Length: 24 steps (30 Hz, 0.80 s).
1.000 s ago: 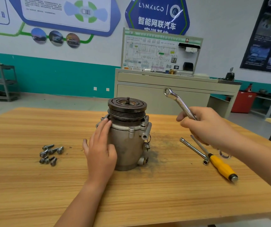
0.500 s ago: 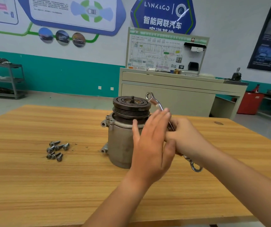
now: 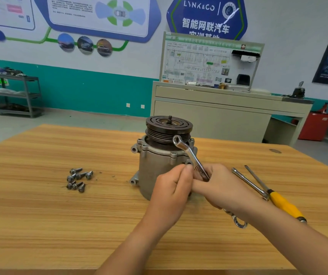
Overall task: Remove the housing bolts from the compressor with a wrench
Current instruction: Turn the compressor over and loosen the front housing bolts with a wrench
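Note:
A grey metal compressor [image 3: 155, 167] with a dark grooved pulley on top stands upright on the wooden table [image 3: 40, 215]. My right hand [image 3: 220, 187] grips the shaft of a silver ring wrench [image 3: 189, 153]; its upper ring end sits in front of the pulley's lower edge, and its lower ring end pokes out under my wrist. My left hand [image 3: 171, 193] is curled in front of the housing, fingertips pinched against the wrench shaft beside my right hand. Several removed bolts [image 3: 78, 178] lie in a small heap on the table, left of the compressor.
A silver socket extension bar [image 3: 248, 182] and a yellow-handled screwdriver [image 3: 278, 199] lie on the table to the right. Behind the table stand a beige training bench [image 3: 218, 114], a grey shelf rack [image 3: 14, 94] at far left and a red bin [image 3: 316, 126].
My right hand has lowered the wrench from up in the air to the compressor's front rim. My left hand left the housing's left side and now pinches the wrench shaft.

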Each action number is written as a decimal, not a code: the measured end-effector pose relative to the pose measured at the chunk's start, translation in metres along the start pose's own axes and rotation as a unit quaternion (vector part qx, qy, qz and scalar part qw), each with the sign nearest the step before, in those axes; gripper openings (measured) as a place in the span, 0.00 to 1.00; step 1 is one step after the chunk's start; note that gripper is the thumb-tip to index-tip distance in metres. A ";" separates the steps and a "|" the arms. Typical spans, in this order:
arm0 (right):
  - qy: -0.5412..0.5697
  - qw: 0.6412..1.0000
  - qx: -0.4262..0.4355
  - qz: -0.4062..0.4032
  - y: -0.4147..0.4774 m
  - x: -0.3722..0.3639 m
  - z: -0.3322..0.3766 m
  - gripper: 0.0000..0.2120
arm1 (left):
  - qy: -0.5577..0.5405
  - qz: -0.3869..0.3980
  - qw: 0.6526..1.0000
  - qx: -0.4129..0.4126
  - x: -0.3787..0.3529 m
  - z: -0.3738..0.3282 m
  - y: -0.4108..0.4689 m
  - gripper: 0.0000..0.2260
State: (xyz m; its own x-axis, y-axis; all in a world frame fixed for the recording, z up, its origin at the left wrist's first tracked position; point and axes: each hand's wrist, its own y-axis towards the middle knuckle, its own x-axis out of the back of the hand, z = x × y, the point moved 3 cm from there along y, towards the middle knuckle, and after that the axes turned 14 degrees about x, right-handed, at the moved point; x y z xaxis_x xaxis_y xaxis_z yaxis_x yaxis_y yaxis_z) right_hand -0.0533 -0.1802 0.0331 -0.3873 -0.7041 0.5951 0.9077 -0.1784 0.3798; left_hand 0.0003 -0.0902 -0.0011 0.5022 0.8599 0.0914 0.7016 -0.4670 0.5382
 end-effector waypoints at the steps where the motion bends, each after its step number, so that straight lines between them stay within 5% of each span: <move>1: 0.004 1.000 0.001 0.013 -0.002 -0.001 0.000 0.19 | -0.003 0.012 1.000 0.009 0.001 -0.001 0.000 0.14; 3: 0.029 0.999 -0.009 0.031 -0.006 0.000 0.001 0.16 | -0.012 -0.004 0.999 0.040 0.007 0.000 0.003 0.15; 7: 0.111 0.990 -0.086 -0.004 -0.007 0.026 -0.005 0.15 | -0.101 -0.159 0.974 0.130 0.048 0.018 0.021 0.15; 11: -0.128 0.990 -0.049 -0.017 -0.003 0.050 -0.012 0.11 | 0.040 -0.284 0.957 0.033 0.067 0.029 0.037 0.09; 17: -0.516 0.854 0.052 0.045 0.001 0.047 -0.006 0.14 | 0.209 -0.178 0.961 0.046 0.050 0.070 0.038 0.29; 24: -0.677 0.716 0.084 0.148 0.015 0.042 0.027 0.13 | 0.227 -0.146 0.960 0.069 0.053 0.078 0.032 0.31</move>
State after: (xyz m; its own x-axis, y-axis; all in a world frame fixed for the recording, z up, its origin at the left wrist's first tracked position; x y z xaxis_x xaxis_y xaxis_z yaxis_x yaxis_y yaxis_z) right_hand -0.0605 -0.1935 0.0826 -0.0862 0.6375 0.7656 0.9943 0.0066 0.1064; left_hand 0.0891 -0.0756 -0.0447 0.0233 0.9451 0.3259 0.8553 -0.1876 0.4829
